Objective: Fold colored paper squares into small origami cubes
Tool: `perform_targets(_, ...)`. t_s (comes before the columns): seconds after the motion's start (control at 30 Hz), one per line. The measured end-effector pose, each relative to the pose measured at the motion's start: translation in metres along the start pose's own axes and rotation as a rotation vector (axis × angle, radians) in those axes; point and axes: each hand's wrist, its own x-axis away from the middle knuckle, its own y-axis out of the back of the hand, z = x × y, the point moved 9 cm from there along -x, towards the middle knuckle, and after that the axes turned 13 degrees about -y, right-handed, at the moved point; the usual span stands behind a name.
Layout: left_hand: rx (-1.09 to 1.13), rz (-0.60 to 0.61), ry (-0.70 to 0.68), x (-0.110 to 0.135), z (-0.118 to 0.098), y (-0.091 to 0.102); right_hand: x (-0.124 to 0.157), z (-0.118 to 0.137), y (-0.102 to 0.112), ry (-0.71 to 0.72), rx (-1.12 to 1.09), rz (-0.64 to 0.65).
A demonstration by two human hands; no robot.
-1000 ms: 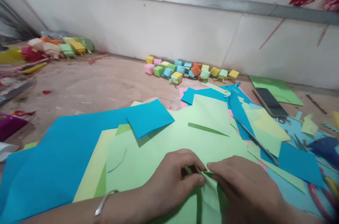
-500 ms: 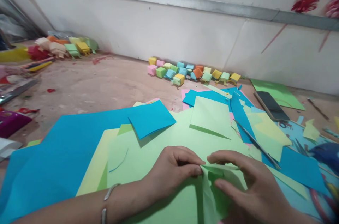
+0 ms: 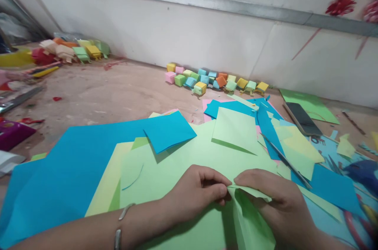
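A folded light green paper (image 3: 251, 218) is held between my two hands, its layers spread into a hollow pocket that faces down and right. My left hand (image 3: 201, 187), with a silver bangle at the wrist, pinches the paper's upper left corner. Closed along the upper right edge, my right hand (image 3: 274, 195) grips the same paper; its thumb is hidden behind a flap. Under both hands lies a large light green sheet (image 3: 165, 195). Just beyond them rest a folded light green square (image 3: 234, 130) and a folded blue square (image 3: 169, 132).
Blue sheets (image 3: 59, 175) spread to the left. On the right lie a thin pointed metal tool (image 3: 286, 161), a phone (image 3: 302, 118), paper scraps and scissors with red handles (image 3: 352, 226). Small coloured paper boxes (image 3: 200, 87) line the wall, with more paper shapes (image 3: 81, 54) farther left.
My right hand has closed from a spread pose onto the paper's upper edge. The paper has swung slightly right, and its pocket now shows more. My left hand keeps its pinch.
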Motion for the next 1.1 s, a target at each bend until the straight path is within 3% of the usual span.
perform_targets(0.2,0.065,0.004,0.052,0.000,0.009,-0.002,0.000,-0.009,0.004,-0.038,0.024,-0.062)
perform_targets(0.33,0.053,0.049,-0.006,0.002,0.004,-0.007,0.005,-0.002,0.009,0.080,0.223,-0.192)
perform_targets(0.43,-0.239,0.040,-0.058,0.004,-0.001,-0.006,0.009,0.003,0.004,0.145,0.344,-0.211)
perform_targets(0.6,-1.018,0.100,-0.308,0.001,-0.039,-0.021,0.010,-0.003,-0.003,0.120,0.350,-0.143)
perform_targets(0.67,-1.234,0.112,-0.290,-0.002,-0.046,-0.024,0.010,-0.007,-0.005,0.105,0.302,-0.109)
perform_targets(0.83,-1.510,0.143,-0.208,-0.011,-0.043,-0.024,0.008,-0.019,-0.011,0.044,0.237,-0.030)
perform_targets(0.97,-1.582,0.157,-0.203,-0.008,-0.035,-0.021,0.007,-0.026,-0.016,0.023,0.269,0.011)
perform_targets(1.03,-1.634,0.138,-0.290,0.002,-0.043,-0.024,0.006,-0.027,-0.015,0.037,0.279,-0.002)
perform_targets(1.1,-1.748,0.086,-0.503,0.019,-0.063,-0.034,0.004,-0.027,-0.012,0.054,0.275,-0.014)
